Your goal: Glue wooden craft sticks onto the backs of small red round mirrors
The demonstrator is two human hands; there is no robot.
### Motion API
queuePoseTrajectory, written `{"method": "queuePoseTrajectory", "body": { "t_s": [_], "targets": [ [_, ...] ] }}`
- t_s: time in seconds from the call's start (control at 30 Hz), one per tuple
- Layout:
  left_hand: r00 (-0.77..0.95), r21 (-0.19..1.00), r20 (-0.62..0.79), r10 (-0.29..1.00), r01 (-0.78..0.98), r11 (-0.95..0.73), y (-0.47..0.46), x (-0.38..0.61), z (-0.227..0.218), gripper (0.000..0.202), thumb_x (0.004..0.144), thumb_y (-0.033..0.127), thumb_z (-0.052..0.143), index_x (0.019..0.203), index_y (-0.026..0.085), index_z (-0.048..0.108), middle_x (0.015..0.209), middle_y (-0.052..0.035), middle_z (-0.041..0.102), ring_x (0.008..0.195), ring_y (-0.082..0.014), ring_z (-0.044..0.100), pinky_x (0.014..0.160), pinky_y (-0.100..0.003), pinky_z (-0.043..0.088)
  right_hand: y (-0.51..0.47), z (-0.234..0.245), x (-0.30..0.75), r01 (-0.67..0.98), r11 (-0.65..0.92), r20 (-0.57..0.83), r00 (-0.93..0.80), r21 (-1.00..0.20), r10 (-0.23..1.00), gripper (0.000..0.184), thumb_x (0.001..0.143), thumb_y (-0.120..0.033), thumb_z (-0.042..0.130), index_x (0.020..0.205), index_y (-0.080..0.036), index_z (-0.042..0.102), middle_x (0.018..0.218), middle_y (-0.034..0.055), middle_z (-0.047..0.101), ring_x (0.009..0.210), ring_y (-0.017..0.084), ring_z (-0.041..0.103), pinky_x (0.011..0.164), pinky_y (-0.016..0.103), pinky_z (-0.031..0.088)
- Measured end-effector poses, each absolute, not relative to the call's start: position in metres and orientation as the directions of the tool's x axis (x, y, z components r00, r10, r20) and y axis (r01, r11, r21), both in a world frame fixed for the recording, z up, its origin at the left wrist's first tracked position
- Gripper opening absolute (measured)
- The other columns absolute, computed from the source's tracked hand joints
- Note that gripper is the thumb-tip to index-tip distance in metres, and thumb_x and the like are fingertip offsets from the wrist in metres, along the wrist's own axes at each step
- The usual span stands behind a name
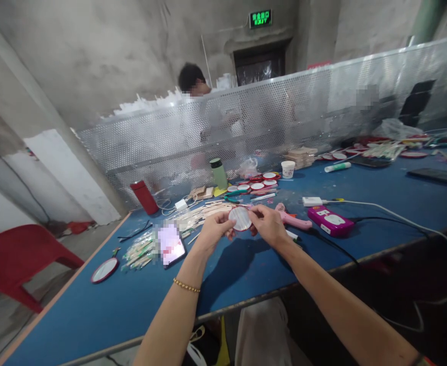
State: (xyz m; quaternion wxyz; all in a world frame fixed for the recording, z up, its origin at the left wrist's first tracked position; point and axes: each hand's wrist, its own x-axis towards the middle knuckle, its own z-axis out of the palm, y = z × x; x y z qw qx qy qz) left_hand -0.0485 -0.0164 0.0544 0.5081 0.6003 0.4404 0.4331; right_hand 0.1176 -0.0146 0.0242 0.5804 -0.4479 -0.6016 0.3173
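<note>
Between my two hands, above the blue table, is a small round disc point(240, 219) with a pale, streaked face and a thin reddish rim. My left hand point(216, 227) pinches its left edge. On the right edge, the fingers of my right hand point(268, 224) are closed. A pink glue gun point(295, 220) lies just beyond my right hand. Thin pale wooden sticks point(204, 212) are spread behind my left hand. A phone with a lit screen point(171, 245) rests left of my left wrist. Further left lies a round red-rimmed piece point(104, 270) with a short stem.
Several red-rimmed discs point(257, 186) are piled behind my hands, near a green bottle point(218, 174) and a white cup point(288, 169). A red bottle point(144, 198) stands left. A purple box point(330, 221) with cables sits right. A perforated metal screen point(162, 137) runs behind; a person is beyond it.
</note>
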Motion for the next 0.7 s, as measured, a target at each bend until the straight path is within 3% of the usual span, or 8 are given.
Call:
{"method": "queuePoseTrajectory", "body": {
  "t_s": [0.23, 0.37, 0.5, 0.7],
  "targets": [
    [0.282, 0.999, 0.021, 0.959, 0.022, -0.028, -0.0158, -0.0505, 0.0546, 0.037, 0.065, 0.039, 0.079, 0.083, 0.010, 0.066, 0.054, 0.0013, 0.061, 0.046, -0.0107, 0.058, 0.043, -0.021, 0.047, -0.0158, 0.0272, 0.1164, 0.118, 0.375, 0.388, 0.126, -0.920, 0.913, 0.015, 0.073, -0.037, 0.059, 0.069, -0.023, 0.057, 0.050, -0.0006, 0.062, 0.037, 0.019, 0.060, 0.036, 0.031, 0.050],
    [0.290, 0.996, -0.029, 0.957, 0.092, 0.003, -0.0159, -0.0500, 0.0551, 0.028, 0.070, 0.036, 0.076, 0.075, 0.011, 0.063, 0.051, 0.0012, 0.059, 0.045, -0.0114, 0.059, 0.044, -0.021, 0.048, -0.0148, 0.0260, 0.1157, 0.124, 0.343, 0.358, 0.130, -0.931, 0.925, 0.012, 0.074, -0.034, 0.058, 0.069, -0.023, 0.057, 0.049, -0.0012, 0.062, 0.037, 0.019, 0.060, 0.035, 0.030, 0.050],
    [0.253, 0.992, -0.043, 0.966, 0.130, 0.010, -0.0144, -0.0501, 0.0536, 0.025, 0.074, 0.033, 0.073, 0.080, 0.012, 0.060, 0.052, 0.0014, 0.061, 0.044, -0.0121, 0.061, 0.044, -0.022, 0.051, -0.0122, 0.0228, 0.1158, 0.141, 0.341, 0.355, 0.098, -0.930, 0.930, 0.011, 0.074, -0.033, 0.059, 0.070, -0.023, 0.058, 0.047, -0.0018, 0.061, 0.037, 0.019, 0.060, 0.034, 0.029, 0.050],
    [0.229, 0.979, -0.072, 0.971, 0.201, 0.026, -0.0130, -0.0513, 0.0498, 0.036, 0.076, 0.045, 0.072, 0.073, 0.014, 0.053, 0.054, 0.0008, 0.061, 0.041, -0.0126, 0.061, 0.039, -0.021, 0.047, -0.0105, 0.0195, 0.1138, 0.166, 0.326, 0.344, 0.091, -0.931, 0.934, 0.010, 0.074, -0.031, 0.059, 0.068, -0.023, 0.058, 0.049, -0.0021, 0.061, 0.038, 0.018, 0.060, 0.035, 0.029, 0.052]
  ]
}}
